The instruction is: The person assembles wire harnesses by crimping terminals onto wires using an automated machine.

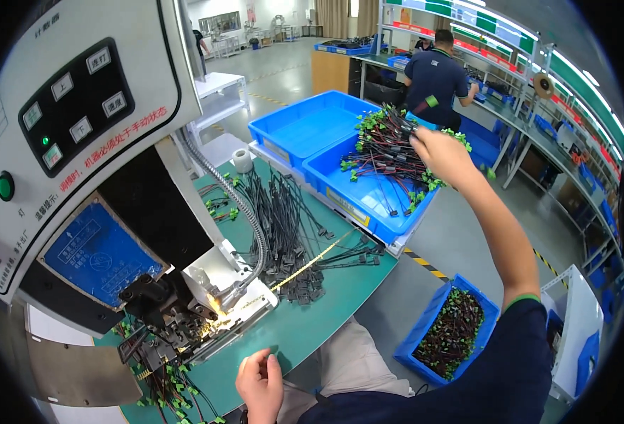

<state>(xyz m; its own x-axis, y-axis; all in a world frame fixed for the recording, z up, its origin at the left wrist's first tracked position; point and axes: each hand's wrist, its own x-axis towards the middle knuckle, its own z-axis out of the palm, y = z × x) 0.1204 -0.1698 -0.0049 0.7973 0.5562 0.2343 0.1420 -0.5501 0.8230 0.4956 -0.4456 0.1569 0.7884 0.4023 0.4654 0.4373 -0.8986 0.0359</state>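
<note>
My right hand (442,157) reaches over the nearer blue bin (340,185), its fingers closed on dark cables at the top of a heap of wire harnesses (390,152). These have black and red wires and green connectors. Below the machine head, my left hand (260,385) is by the front edge of the green table (326,300), fingers curled in and thumb alongside, with nothing visible in it. Black cables with flat black connectors (280,219) lie in a pile on the tabletop. More green-ended wires (178,396) hang beside the lit press (199,321).
A white machine with a button panel (77,106) fills the left side. A flexible metal conduit (245,205) curves down to the press. Behind the nearer bin sits another blue bin (312,127). A blue crate (446,328) of harnesses stands on the floor. A co-worker (436,74) works at a far bench.
</note>
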